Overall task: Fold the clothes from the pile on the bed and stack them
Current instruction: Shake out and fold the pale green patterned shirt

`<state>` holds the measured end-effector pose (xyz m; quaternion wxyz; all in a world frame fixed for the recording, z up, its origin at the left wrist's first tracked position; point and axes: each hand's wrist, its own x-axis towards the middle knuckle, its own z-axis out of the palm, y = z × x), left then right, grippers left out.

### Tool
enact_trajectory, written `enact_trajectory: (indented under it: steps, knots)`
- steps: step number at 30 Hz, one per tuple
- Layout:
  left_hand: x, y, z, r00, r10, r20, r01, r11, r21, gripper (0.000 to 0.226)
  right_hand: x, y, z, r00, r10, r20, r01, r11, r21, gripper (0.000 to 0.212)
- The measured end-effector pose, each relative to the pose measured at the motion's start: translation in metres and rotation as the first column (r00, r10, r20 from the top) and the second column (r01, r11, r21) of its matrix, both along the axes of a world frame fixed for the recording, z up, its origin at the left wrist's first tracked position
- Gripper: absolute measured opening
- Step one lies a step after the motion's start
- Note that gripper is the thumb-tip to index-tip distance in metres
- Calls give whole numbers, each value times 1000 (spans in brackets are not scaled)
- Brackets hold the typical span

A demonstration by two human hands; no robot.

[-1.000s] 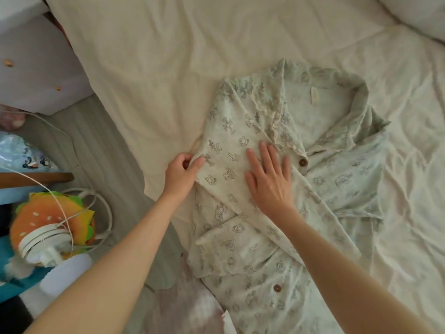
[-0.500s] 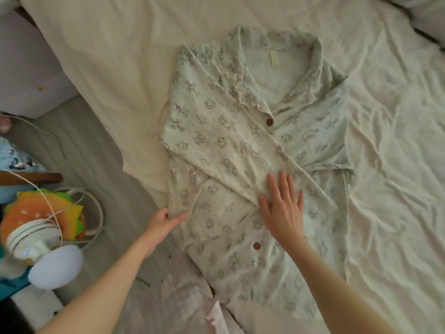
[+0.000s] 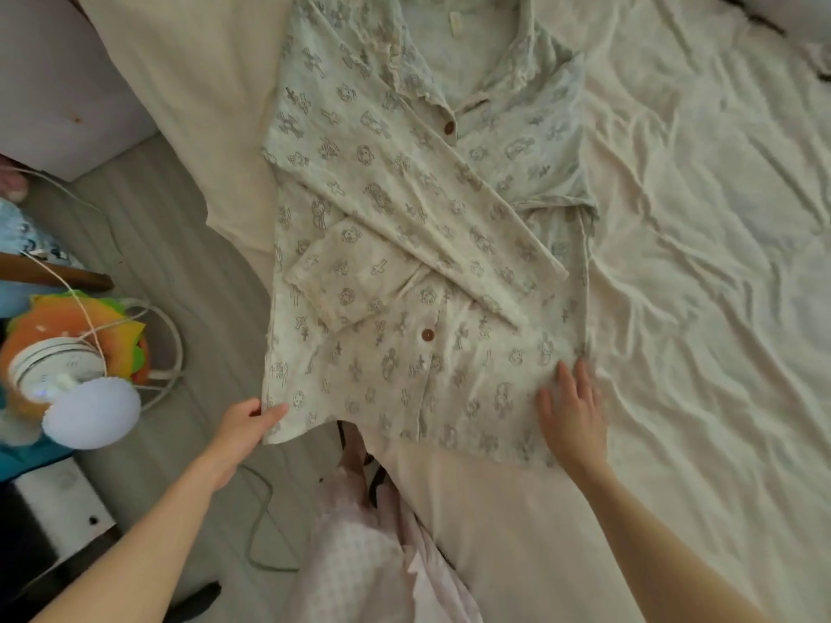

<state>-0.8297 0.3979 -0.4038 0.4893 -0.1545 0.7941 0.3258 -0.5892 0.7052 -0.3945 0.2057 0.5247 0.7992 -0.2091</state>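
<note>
A printed pyjama shirt [image 3: 404, 245] is spread front-up on the cream bed sheet [image 3: 701, 263], collar toward the far side and hem nearest the person, close to the bed's edge. One long sleeve [image 3: 431, 209] is laid slantwise across the chest, its cuff reaching the shirt's right edge, and a second folded piece lies beneath it near the left side. Over the last second both hands have been drawn down the garment: a second ago they were high on the chest, half a second ago at mid-length, and now they are at the hem. The left hand [image 3: 245, 427] is placed at the lower left corner, the cloth pinched between thumb and fingers at the very edge. The right hand [image 3: 573, 413] is laid flat on the lower right corner — fingers straight and slightly spread, pressing rather than gripping. The front panel between the two brown buttons looks smoother than it did, so the sweep is best read as a flattening pass. That would leave the sleeves tucked and the body squared, and the next step is probably the hem being lifted and carried up toward the collar. No stack of folded clothes is visible in this view, so progress beyond this one shirt cannot be judged — only a pink garment [image 3: 359, 564] shows at the near edge.
</note>
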Motion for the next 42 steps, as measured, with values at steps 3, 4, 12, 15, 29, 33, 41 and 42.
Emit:
enact_trajectory:
  steps: [3,4,12,15,29,33,41,42]
  knots:
    - [22,-6,4,998,41,-44,-43,998,-48,9,15,-9,7,987,-157,-15,156,987,-44,44]
    - [27,-7,4,996,17,-84,-25,995,-97,9,18,-12,9,983,-185,-7,184,982,-45,44]
    - [28,70,15,835,-252,-489,142,957,-252,35,-41,9,17,850,-319,-420,332,942,-45,41]
    - [27,128,23,712,-290,-639,311,947,-82,34,-84,39,11,472,-826,-307,643,561,-521,36]
    - [25,211,-6,390,-657,-645,680,678,-279,60,-128,74,43,232,-842,-488,422,539,-729,5]
    - [36,194,-8,106,-780,-617,735,480,-479,73,-120,71,53,248,-698,-672,367,709,-602,35]
    - [35,201,0,87,-781,-619,845,387,-369,57,-80,56,18,451,-816,-361,531,570,-627,20]
    - [39,194,1,135,-757,-640,836,433,-336,55,-68,52,12,491,-808,-327,568,581,-583,24]
